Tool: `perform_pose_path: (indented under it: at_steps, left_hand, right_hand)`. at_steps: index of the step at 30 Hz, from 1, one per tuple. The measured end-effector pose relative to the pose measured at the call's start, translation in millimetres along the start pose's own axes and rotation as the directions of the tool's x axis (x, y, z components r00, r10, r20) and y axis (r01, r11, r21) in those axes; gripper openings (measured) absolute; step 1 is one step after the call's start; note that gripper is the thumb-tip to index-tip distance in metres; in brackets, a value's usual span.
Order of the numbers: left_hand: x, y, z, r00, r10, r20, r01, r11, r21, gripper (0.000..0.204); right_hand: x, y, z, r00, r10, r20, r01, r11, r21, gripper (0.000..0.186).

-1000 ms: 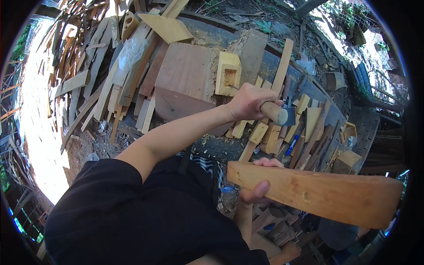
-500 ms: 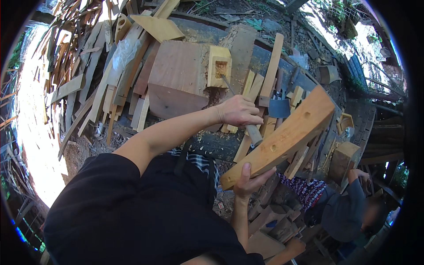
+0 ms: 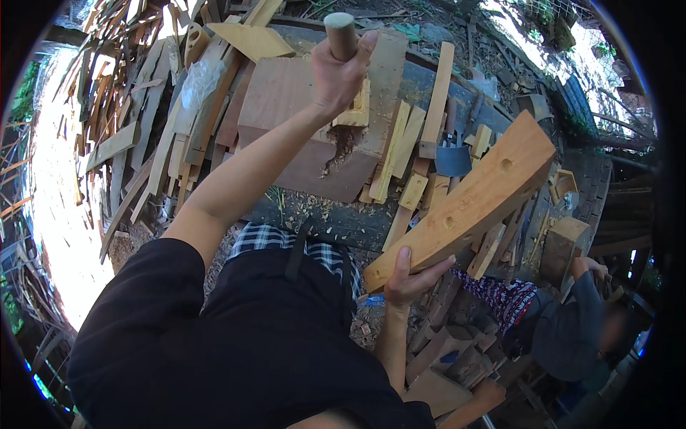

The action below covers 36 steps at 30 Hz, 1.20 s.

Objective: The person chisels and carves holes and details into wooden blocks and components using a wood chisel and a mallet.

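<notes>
Left hand (image 3: pixel 341 71) is raised high and clenched around a round wooden handle (image 3: pixel 341 34); whatever head the tool has is out of sight above the frame. Right hand (image 3: pixel 411 280) grips the low end of a long pale plank (image 3: pixel 468 204) with drilled holes, holding it tilted upward to the right, off the ground. Below the raised hand sits a large reddish wood block (image 3: pixel 286 107) with a chipped-out notch, and loose offcuts (image 3: pixel 404 154) lie scattered beside it. A seated person (image 3: pixel 572 329) is close by at lower right — near the plank's far end. Likely risks: the plank is held one-handed at its end, so it could twist or drop; a swing could glance off the block or fling chips toward the person.
</notes>
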State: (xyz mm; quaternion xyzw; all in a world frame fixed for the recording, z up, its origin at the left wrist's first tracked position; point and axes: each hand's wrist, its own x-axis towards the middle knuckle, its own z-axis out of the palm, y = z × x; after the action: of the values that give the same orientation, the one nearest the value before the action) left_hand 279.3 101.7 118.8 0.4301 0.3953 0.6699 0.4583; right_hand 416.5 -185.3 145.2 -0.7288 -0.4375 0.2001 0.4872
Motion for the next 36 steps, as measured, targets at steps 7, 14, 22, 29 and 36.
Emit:
perform_pose_path:
  at_steps: [7,14,22,29,36]
  left_hand:
    - [-5.0,-11.2,4.4,1.0,0.009,-0.009,-0.008,0.996,0.087,0.038]
    - [-14.0,-12.9,1.3,0.998,0.041,0.055,-0.052,0.977,0.205,0.028]
    - [-49.1,-10.6,17.5,0.919,0.206,0.335,-0.319,0.888,0.331,0.019]
    - [-68.3,-13.1,23.5,0.828,0.33,0.453,-0.472,0.846,0.247,0.02]
    - [-95.8,-41.3,23.4,0.571,0.348,0.744,-0.699,0.68,0.219,0.023]
  right_hand:
    - [2.0,-4.6,-0.2,0.997,-0.029,0.078,0.031,0.999,-0.028,0.071]
    - [19.6,-17.0,13.9,0.994,-0.108,0.008,0.107,0.992,0.07,0.075]
    - [43.4,-45.8,32.2,0.949,-0.309,0.068,0.313,0.948,-0.065,0.088]
    - [23.8,-18.9,23.6,0.966,-0.26,0.006,0.256,0.953,0.165,0.079]
    - [14.7,-18.4,-5.1,0.98,0.028,0.198,0.004,0.987,-0.159,0.067]
